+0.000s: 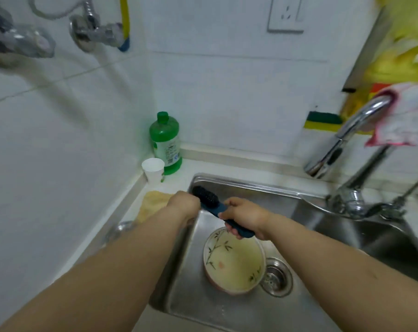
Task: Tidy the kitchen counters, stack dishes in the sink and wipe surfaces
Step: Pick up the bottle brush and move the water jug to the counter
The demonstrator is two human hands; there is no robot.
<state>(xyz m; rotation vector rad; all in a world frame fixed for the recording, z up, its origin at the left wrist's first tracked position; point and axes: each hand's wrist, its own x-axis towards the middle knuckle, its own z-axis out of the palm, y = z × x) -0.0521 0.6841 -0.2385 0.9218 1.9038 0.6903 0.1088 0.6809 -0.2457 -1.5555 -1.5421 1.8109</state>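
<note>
A dark blue dish brush [210,200] with black bristles hangs over the back left of the steel sink [335,236]. My right hand [244,215] grips its handle, fingers curled round it. My left hand [184,203] is at the bristle end and touches the brush head; how its fingers lie is hidden. Below the handle, a bowl [234,259] with a bamboo pattern and a dirty inside sits in the sink beside the drain [277,276].
A green detergent bottle [166,143] and a white paper cup [153,169] stand in the counter's corner. A yellow cloth [153,204] lies left of the sink. The tap [356,130] arches over the sink's right, with a pink-white rag [404,116] draped on it.
</note>
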